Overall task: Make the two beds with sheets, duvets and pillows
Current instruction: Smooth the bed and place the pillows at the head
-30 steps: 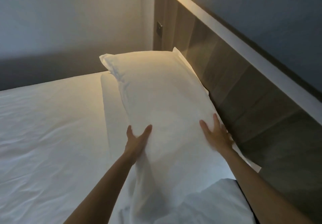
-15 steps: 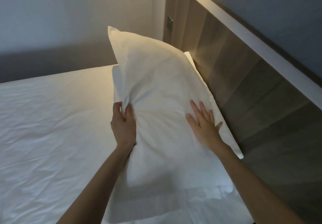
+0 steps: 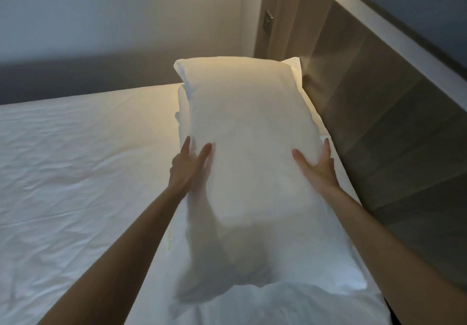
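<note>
- A wide white cloth bed sheet (image 3: 75, 173) covers the bed on the left. It has many small wrinkles. Warm light falls on its far part.
- Behind the bed there is a plain pale wall (image 3: 101, 8) with a dark strip along the bottom.
- The left hand (image 3: 188, 170) is on the left side of the puffy white pillow (image 3: 247, 127). Its fingers (image 3: 186, 146) are straight and point away from the person. The thumb lies on top of the pillow. The hand presses the pillow and does not curl round it.
- The puffy white pillow is at the head of the bed, between the two hands. Its long side runs along the headboard. Its near end is blurry.
- It sits on top of a second flat white pillow (image 3: 338, 256). That one peeks out on both sides.
- Some bumpy white cloth (image 3: 278, 307) lies at the near end. I cannot tell what it is.
- The right hand (image 3: 318, 170) is on the right side of the puffy pillow. Its fingers are straight and spread, and the palm presses the pillow.
- A tall brown wooden headboard (image 3: 379, 122) with a pale top edge stands on the right, just beside the pillows.
- A small dark switch plate (image 3: 267, 22) is on the far end of the headboard.
</note>
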Tool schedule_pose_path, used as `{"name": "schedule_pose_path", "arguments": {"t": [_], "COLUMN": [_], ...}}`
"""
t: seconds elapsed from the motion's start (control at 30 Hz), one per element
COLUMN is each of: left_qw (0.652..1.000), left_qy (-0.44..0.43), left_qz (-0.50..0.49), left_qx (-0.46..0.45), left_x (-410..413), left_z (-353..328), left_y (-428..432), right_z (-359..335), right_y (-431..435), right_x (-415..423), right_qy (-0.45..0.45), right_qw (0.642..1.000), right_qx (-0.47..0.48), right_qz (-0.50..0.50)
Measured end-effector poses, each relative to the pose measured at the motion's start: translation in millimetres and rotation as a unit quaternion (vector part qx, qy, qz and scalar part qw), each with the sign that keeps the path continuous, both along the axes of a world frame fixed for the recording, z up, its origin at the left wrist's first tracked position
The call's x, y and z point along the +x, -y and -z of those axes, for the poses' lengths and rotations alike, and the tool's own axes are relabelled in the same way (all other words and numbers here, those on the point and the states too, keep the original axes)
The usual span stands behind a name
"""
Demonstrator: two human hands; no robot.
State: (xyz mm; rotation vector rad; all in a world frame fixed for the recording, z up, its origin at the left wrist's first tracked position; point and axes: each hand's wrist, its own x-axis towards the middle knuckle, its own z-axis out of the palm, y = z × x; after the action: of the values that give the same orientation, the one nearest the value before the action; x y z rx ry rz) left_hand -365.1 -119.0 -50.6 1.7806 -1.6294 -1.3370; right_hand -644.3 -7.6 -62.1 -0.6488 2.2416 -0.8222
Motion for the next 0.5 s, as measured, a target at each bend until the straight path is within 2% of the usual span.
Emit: {"name": "schedule_pose_path", "arguments": {"t": [0.1, 0.23, 0.37, 0.5], "left_qw": [0.999, 0.989, 0.976, 0.965], "left_qy": [-0.026, -0.111, -0.15, -0.197], "left_qz": [-0.019, -0.084, -0.139, -0.175], "left_qx": [0.015, 0.056, 0.08, 0.009], "left_x": [-18.7, -32.4, -37.3, -55.9], "left_z": [8.3, 22.0, 11.7, -12.6], "left_y": [22.9, 37.1, 42.6, 54.3], "right_z": [7.7, 3.0, -34.2, -82.5], "right_y": [22.0, 48.6, 71.3, 94.9], "right_x": [-9.7, -12.3, -4.7, -21.7], "right_qy": [0.023, 0.04, -0.054, -0.139], "right_qw": [0.998, 0.998, 0.997, 0.973], "right_qx": [-0.021, -0.006, -0.059, -0.183], "right_qz": [0.062, 0.058, 0.012, -0.01]}}
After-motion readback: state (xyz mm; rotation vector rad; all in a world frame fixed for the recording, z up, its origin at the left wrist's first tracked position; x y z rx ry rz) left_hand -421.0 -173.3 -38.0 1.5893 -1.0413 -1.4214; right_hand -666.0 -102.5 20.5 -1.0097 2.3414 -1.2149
